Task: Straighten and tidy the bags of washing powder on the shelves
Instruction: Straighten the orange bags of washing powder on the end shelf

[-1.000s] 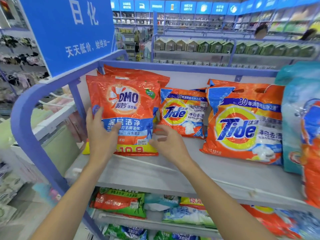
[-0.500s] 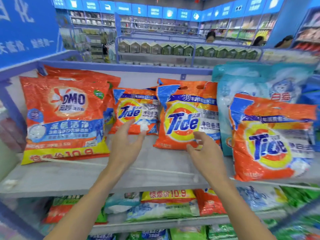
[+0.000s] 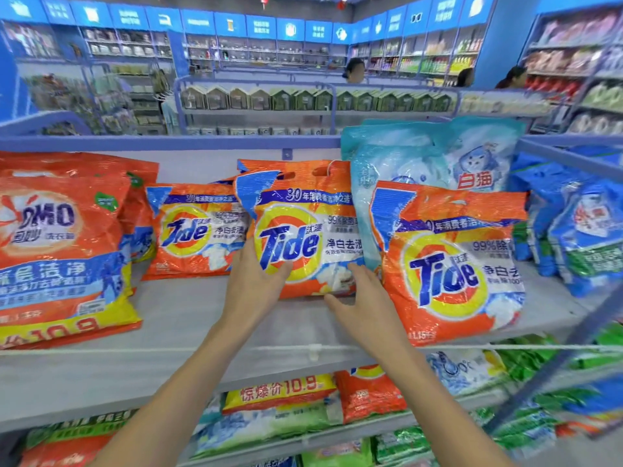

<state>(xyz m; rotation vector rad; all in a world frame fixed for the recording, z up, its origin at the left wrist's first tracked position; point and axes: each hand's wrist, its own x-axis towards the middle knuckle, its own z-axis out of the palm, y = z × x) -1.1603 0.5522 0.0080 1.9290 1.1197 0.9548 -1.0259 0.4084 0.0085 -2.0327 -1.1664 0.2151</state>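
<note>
The middle orange Tide bag leans upright at the back of the grey top shelf. My left hand grips its lower left edge, thumb on the front. My right hand touches its lower right corner with straight fingers, thumb spread below the bottom edge. A smaller Tide bag stands to the left. A larger Tide bag leans further forward on the right and overlaps a pale blue bag.
Big orange OMO bags fill the shelf's left end, and blue bags the right end. A blue rail runs behind the shelf. More bags lie on the shelf below. People stand in the far aisles.
The view has swung right, away from the OMO bag. Both hands moved from open in front of the Tide bags onto the middle one; the left now grips it.
</note>
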